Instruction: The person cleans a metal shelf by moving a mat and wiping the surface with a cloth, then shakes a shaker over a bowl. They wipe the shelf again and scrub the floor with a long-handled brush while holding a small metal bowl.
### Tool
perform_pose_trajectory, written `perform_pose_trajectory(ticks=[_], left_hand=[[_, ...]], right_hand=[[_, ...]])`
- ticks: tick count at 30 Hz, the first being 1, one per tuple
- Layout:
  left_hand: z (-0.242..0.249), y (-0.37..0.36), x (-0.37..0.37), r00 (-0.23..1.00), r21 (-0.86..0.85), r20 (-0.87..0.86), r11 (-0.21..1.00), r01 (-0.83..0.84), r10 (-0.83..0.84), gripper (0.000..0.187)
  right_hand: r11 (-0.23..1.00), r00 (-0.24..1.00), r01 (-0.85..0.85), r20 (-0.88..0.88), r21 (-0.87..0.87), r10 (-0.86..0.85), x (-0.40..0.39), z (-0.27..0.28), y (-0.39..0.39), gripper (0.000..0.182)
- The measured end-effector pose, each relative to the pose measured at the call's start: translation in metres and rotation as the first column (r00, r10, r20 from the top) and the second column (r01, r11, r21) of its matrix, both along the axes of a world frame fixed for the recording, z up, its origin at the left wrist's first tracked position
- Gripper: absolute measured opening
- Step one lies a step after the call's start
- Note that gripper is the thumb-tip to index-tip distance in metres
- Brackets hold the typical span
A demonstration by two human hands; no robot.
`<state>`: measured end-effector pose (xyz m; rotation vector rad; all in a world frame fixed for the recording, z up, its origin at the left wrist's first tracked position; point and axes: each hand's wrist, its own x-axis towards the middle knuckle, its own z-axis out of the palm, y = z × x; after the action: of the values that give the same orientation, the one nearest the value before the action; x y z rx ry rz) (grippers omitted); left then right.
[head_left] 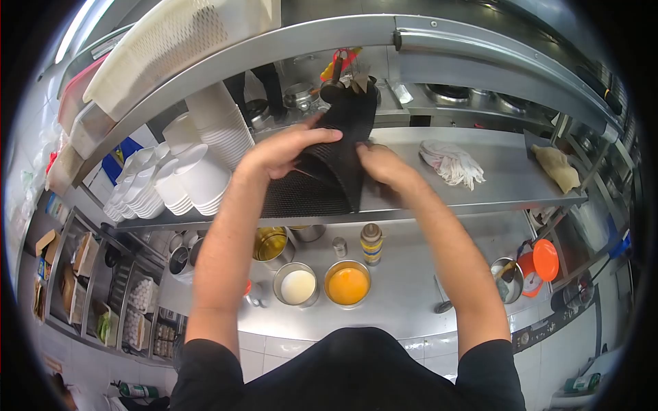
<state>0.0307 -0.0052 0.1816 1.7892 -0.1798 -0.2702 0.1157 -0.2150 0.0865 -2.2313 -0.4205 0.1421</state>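
A black textured mat (353, 113) is raised and bent on the steel upper shelf, while its flat part lies along the shelf's left half. My left hand (284, 149) grips the mat's left side, thumb on top and fingers partly hidden behind it. On its right edge, my right hand (385, 164) is closed with the fingers pinching it. Behind the mat's top stand several utensils (334, 85), partly covered by it. Stacks of white containers (199, 171) stand left of my left hand. White cloth gloves (452, 163) lie right of my right hand.
Below the shelf, the counter holds a pot of orange liquid (347, 284), a pot of white contents (298, 286) and a yellow-labelled bottle (371, 243). An orange-red scale (531, 274) stands at right. A white basket (178, 48) sits on the overhead rack.
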Motion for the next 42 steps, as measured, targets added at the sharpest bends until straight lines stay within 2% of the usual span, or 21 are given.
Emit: perform_pose_trajectory(ticks=[1, 4, 5, 9, 13, 14, 17, 18, 20, 21, 22, 24, 25, 26, 29, 30, 32, 35, 37, 39, 42], left_hand=[[0.01, 0.003, -0.006, 1.0, 0.021, 0.003, 0.999, -0.028, 0.028, 0.106], [0.039, 0.023, -0.014, 0.998, 0.185, -0.004, 0.981, -0.064, 0.066, 0.11], [0.047, 0.033, -0.014, 0.998, 0.287, 0.062, 0.957, -0.045, 0.028, 0.11], [0.052, 0.077, 0.005, 0.989, 0.502, 0.098, 0.853, -0.146, 0.111, 0.106], [0.053, 0.107, -0.001, 0.986, 0.69, 0.145, 0.707, -0.156, 0.076, 0.103], [0.044, 0.124, 0.002, 0.949, 0.768, 0.302, 0.567, -0.299, 0.091, 0.102], [0.039, 0.158, -0.013, 0.836, 0.744, 0.549, 0.453, -0.492, 0.007, 0.102], [0.046, 0.164, -0.019, 0.838, 0.748, 0.544, 0.43, -0.506, 0.041, 0.1], [0.057, 0.181, -0.026, 0.795, 0.739, 0.604, 0.341, -0.581, 0.045, 0.098], [0.061, 0.19, -0.032, 0.778, 0.737, 0.626, 0.291, -0.61, 0.047, 0.097], [0.067, 0.194, -0.038, 0.782, 0.729, 0.622, 0.328, -0.601, 0.052, 0.097], [0.076, 0.198, -0.047, 0.773, 0.738, 0.631, 0.254, -0.625, 0.066, 0.098], [0.078, 0.2, -0.049, 0.767, 0.741, 0.638, 0.22, -0.635, 0.065, 0.098], [0.078, 0.203, -0.05, 0.764, 0.724, 0.637, 0.259, -0.639, 0.106, 0.1], [0.081, 0.216, -0.054, 0.735, 0.725, 0.678, 0.139, -0.674, 0.027, 0.096], [0.083, 0.216, -0.057, 0.73, 0.721, 0.682, 0.127, -0.681, 0.044, 0.095], [0.087, 0.213, -0.064, 0.725, 0.717, 0.685, 0.104, -0.689, 0.079, 0.092], [0.089, 0.215, -0.066, 0.709, 0.696, 0.705, 0.161, -0.699, 0.029, 0.091], [0.085, 0.224, -0.065, 0.656, 0.657, 0.752, 0.148, -0.739, -0.064, 0.088], [0.084, 0.231, -0.065, 0.631, 0.64, 0.768, 0.144, -0.755, -0.106, 0.087], [0.083, 0.229, -0.066, 0.653, 0.654, 0.754, 0.162, -0.739, -0.071, 0.087]], right_hand=[[0.997, 0.995, -0.022, 0.099, -0.068, 0.028, 0.003, 0.001, 0.014, 0.061], [0.983, 0.958, 0.181, 0.231, -0.037, -0.168, -0.023, 0.019, 0.044, 0.057], [0.985, 0.952, 0.173, 0.261, -0.023, -0.161, -0.018, 0.016, 0.056, 0.056], [0.989, 0.892, 0.149, 0.429, 0.019, -0.143, -0.04, 0.024, 0.104, 0.059], [0.997, 0.893, -0.036, 0.445, -0.07, 0.063, -0.058, 0.024, 0.131, 0.062], [0.988, 0.87, -0.123, 0.468, -0.094, 0.153, -0.054, 0.016, 0.132, 0.061], [0.937, 0.764, -0.344, 0.559, -0.067, 0.321, -0.044, 0.003, 0.113, 0.059], [0.908, 0.719, -0.416, 0.595, -0.046, 0.359, -0.042, 0.003, 0.096, 0.058], [0.96, 0.779, -0.226, 0.561, -0.165, 0.28, -0.045, 0.021, 0.041, 0.053], [0.961, 0.828, -0.006, 0.537, -0.276, 0.16, -0.026, 0.009, 0.011, 0.052], [0.892, 0.769, 0.166, 0.622, -0.42, 0.149, -0.019, 0.013, -0.021, 0.053], [0.598, 0.85, 0.398, 0.525, -0.696, 0.045, 0.009, 0.004, -0.082, 0.061], [0.55, 0.86, 0.443, 0.508, -0.708, -0.038, 0.012, -0.002, -0.101, 0.061], [0.498, 0.862, 0.484, 0.491, -0.72, -0.128, 0.013, -0.007, -0.115, 0.061], [0.662, 0.87, 0.451, 0.461, -0.599, -0.175, 0.028, -0.024, -0.143, 0.056], [0.649, 0.815, 0.513, 0.555, -0.562, -0.164, 0.029, -0.031, -0.139, 0.049], [0.743, 0.823, 0.466, 0.545, -0.48, -0.164, 0.034, -0.039, -0.131, 0.044], [0.889, 0.811, 0.372, 0.56, -0.267, -0.171, 0.027, -0.032, -0.077, 0.039], [0.905, 0.804, 0.373, 0.558, -0.205, -0.205, 0.051, -0.038, -0.036, 0.042], [0.804, 0.835, 0.447, 0.506, -0.393, -0.218, 0.084, -0.041, 0.006, 0.046], [0.822, 0.876, 0.353, 0.466, -0.447, -0.124, 0.122, -0.048, 0.067, 0.047]])
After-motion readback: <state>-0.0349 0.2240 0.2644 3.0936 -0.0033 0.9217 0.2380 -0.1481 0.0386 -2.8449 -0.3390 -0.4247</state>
